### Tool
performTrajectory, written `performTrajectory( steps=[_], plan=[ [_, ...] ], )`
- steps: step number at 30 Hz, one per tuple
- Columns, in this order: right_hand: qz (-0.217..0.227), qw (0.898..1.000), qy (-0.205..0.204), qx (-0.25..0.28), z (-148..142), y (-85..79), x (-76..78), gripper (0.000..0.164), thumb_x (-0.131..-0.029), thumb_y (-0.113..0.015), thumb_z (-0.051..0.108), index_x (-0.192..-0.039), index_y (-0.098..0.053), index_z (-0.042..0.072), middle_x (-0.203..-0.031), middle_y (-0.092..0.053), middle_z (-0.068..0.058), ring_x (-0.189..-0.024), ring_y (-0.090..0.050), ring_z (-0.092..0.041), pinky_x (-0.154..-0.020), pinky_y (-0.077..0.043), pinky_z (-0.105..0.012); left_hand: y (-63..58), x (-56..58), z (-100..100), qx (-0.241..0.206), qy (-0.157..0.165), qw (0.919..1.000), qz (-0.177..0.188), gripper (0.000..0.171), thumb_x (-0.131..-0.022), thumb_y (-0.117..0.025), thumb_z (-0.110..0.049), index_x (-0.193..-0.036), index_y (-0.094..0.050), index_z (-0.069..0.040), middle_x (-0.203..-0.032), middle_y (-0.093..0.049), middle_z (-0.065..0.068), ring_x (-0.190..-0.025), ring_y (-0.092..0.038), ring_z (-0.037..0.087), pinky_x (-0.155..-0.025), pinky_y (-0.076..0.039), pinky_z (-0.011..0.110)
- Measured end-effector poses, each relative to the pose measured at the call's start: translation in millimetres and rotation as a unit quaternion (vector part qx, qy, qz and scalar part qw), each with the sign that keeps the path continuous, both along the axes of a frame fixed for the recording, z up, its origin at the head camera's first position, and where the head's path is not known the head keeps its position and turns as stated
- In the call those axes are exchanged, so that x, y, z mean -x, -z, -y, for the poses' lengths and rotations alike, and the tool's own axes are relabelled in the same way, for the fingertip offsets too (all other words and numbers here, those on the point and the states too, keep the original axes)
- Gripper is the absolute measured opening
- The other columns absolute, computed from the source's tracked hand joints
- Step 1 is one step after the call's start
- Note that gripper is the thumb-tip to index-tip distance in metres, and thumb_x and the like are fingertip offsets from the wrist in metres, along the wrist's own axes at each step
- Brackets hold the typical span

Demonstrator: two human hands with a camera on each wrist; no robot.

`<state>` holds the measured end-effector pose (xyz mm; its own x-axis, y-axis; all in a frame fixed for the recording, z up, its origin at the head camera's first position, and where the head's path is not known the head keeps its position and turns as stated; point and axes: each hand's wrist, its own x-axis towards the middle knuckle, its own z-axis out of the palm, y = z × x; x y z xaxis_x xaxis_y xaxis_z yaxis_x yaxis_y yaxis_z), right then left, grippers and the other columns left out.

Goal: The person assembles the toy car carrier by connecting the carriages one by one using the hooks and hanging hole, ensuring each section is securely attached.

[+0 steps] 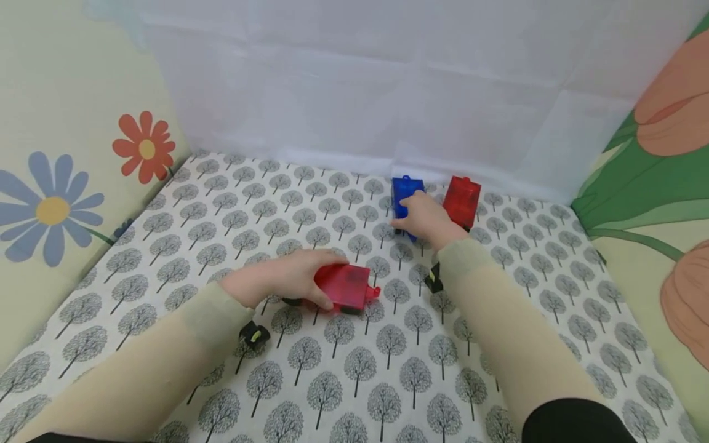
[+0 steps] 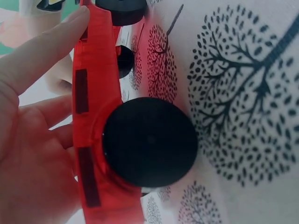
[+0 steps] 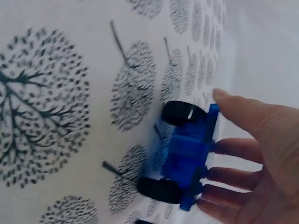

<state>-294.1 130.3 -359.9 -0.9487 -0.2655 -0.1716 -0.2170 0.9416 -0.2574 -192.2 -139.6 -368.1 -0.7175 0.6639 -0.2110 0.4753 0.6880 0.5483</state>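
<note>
My left hand (image 1: 293, 277) grips a red plastic toy wagon (image 1: 346, 284), thumb along its near side and fingers over the far side. A small red hook juts from the wagon's right end. Its red side (image 2: 99, 56) and a black wheel (image 2: 150, 142) fill much of the left wrist view, close over the cloth. Farther back, my right hand (image 1: 426, 215) reaches over a blue toy wagon (image 1: 406, 186). In the right wrist view its fairly straight fingers (image 3: 236, 177) lie at the top of the blue wagon (image 3: 182, 151), the thumb tip by one corner.
A second red toy wagon (image 1: 462, 200) stands just right of the blue one. Tree-patterned cloth (image 1: 360, 363) covers the surface. White fabric (image 1: 360, 92) hangs behind, and flowered panels (image 1: 61, 111) stand at both sides.
</note>
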Motion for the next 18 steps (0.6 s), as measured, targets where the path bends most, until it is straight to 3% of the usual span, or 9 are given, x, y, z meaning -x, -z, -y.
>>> performTrajectory(
  steps=[3, 6, 9, 11, 14, 18],
  plan=[
    [-0.014, 1.0, 0.007, -0.002, 2, -1.7, 0.7, 0.066, -0.093, -0.066, 0.045, -0.142, -0.051, 0.003, -0.145, -0.045, -0.02, -0.133, -0.04, -0.035, -0.107, -0.036, -0.049, 2.2, 0.8, 1, -0.007, -0.001, 0.9999, 0.008, 0.087, -0.071, -0.089, -0.03, -0.144, -0.048, -0.007, -0.134, -0.056, 0.008, -0.108, -0.054, 0.022, -0.09, -0.045, 0.042],
    [-0.044, 0.999, 0.033, -0.001, 1, -3.3, 3.4, 0.057, -0.094, -0.062, 0.049, -0.127, -0.062, 0.002, -0.128, -0.054, -0.019, -0.114, -0.052, -0.034, -0.096, -0.044, -0.05, 3.0, 2.5, 0, -0.005, -0.003, 0.9998, 0.016, 0.087, -0.071, -0.089, -0.029, -0.145, -0.048, -0.008, -0.135, -0.055, 0.007, -0.109, -0.053, 0.021, -0.091, -0.044, 0.041],
    [-0.079, 0.994, 0.069, 0.009, 0, -4.6, 9.3, 0.06, -0.095, -0.058, 0.052, -0.123, -0.061, -0.001, -0.12, -0.054, -0.02, -0.105, -0.052, -0.034, -0.091, -0.046, -0.051, 1.9, 2.6, 0, -0.004, -0.006, 0.9997, 0.022, 0.088, -0.071, -0.09, -0.029, -0.145, -0.048, -0.008, -0.134, -0.056, 0.007, -0.109, -0.053, 0.021, -0.092, -0.044, 0.041],
    [-0.091, 0.991, 0.092, 0.019, -1, -4.6, 14.4, 0.067, -0.094, -0.059, 0.054, -0.129, -0.056, -0.003, -0.122, -0.052, -0.022, -0.108, -0.051, -0.035, -0.093, -0.045, -0.051, 0.3, 2.1, 0, -0.005, -0.01, 0.9996, 0.026, 0.089, -0.07, -0.09, -0.029, -0.145, -0.047, -0.008, -0.133, -0.056, 0.007, -0.109, -0.054, 0.021, -0.092, -0.044, 0.042],
    [-0.074, 0.989, 0.12, 0.039, -2, -3.1, 20.5, 0.08, -0.091, -0.062, 0.057, -0.137, -0.047, -0.007, -0.129, -0.049, -0.025, -0.115, -0.048, -0.037, -0.094, -0.046, -0.05, -2.1, 1.3, 0, -0.004, -0.012, 0.9995, 0.029, 0.089, -0.07, -0.09, -0.03, -0.145, -0.048, -0.009, -0.132, -0.057, 0.006, -0.109, -0.054, 0.022, -0.092, -0.044, 0.043],
    [-0.035, 0.988, 0.14, 0.056, 1, 4.2, 23.7, 0.092, -0.086, -0.065, 0.062, -0.14, -0.042, -0.009, -0.128, -0.052, -0.026, -0.108, -0.054, -0.036, -0.087, -0.051, -0.048, -3.9, 0.2, 0, -0.001, -0.014, 0.9994, 0.031, 0.088, -0.07, -0.09, -0.031, -0.145, -0.048, -0.01, -0.13, -0.058, 0.005, -0.108, -0.054, 0.022, -0.091, -0.044, 0.043]
  ],
)
